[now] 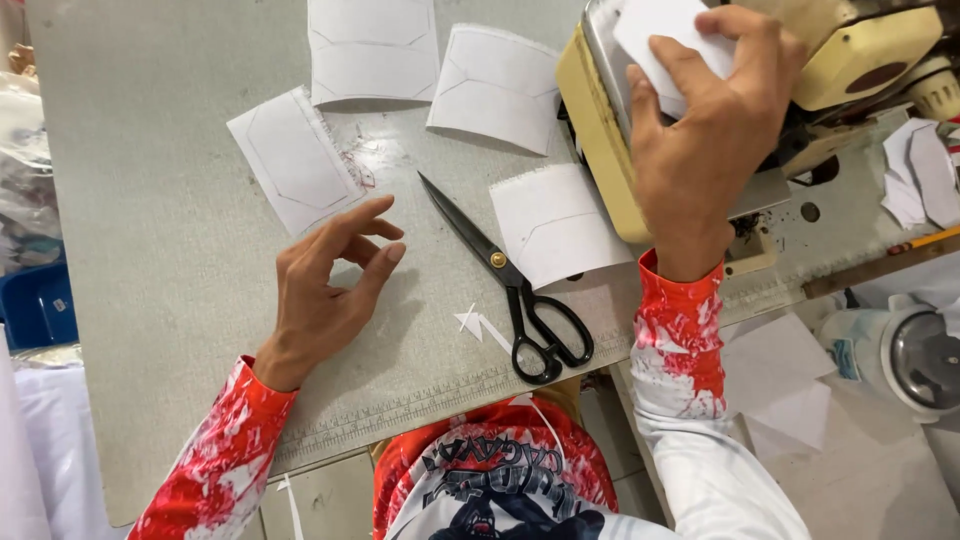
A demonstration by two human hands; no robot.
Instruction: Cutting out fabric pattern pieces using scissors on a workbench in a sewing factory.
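My right hand (705, 130) is up at the cream sewing machine (600, 140), fingers closed on a white fabric piece (660, 35) held against the machine's metal face. My left hand (325, 290) hovers over the grey table (150, 250), fingers curled and apart, holding nothing. Black scissors (510, 285) lie shut on the table between my two hands. A white fabric piece with drawn lines (555, 225) lies just right of the scissors, partly under the machine.
Three more white marked fabric pieces lie at the back: one on the left (290, 155), one in the middle (372, 50), one on the right (495, 85). A small white scrap (472, 322) sits near the table's front edge. White pieces (920, 170) rest at far right.
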